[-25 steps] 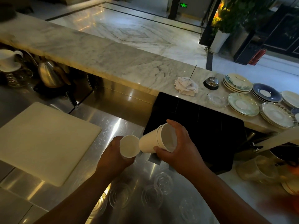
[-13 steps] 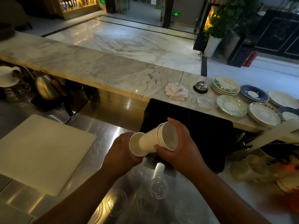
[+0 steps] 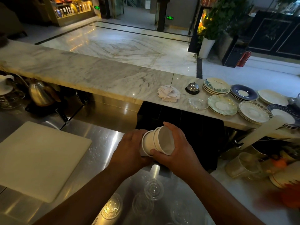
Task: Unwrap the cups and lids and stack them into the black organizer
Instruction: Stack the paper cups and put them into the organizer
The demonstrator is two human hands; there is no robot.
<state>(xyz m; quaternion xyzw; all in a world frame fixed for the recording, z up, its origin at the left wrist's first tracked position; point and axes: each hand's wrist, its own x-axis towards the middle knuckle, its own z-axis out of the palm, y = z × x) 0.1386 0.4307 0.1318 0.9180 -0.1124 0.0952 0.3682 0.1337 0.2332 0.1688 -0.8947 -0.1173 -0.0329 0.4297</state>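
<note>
Left hand pushed cup onto white nested cups, tilted sideways

A long marble counter runs from left to right across the scene, and beyond it lies a polished marble floor with dark inlaid lines and soft reflections of light. Far left, a lit display shelf glows warm yellow (its contents are too small to tell). Green exit signs shine by a dark doorway. Far right stands a leafy plant in a white pot, beside dark panelled cabinets.
</note>
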